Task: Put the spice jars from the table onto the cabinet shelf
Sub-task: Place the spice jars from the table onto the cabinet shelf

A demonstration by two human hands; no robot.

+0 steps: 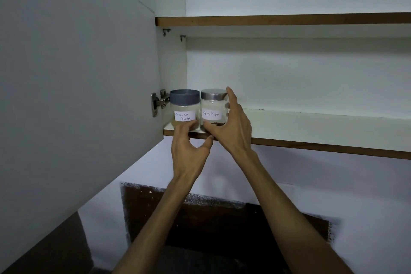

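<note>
We have two jars standing upright on the shelf (311, 127), side by side at its left end near the front edge. The coriander jar (184, 109) has a grey lid; the pepper jar (214, 109) has a metal lid and a thin layer of peppercorns at the bottom.

Both look like clear glass, so we judge them rigid, smooth, breakable and light, being nearly empty. Grip the body below the lid, not the lid alone.

Our right hand (231, 127) wraps the pepper jar from its right side, thumb across the lower front, fingers behind. Our left hand (189, 149) is loosely spread, fingertips touching the coriander jar's base, thumb apart below the shelf edge.
</note>
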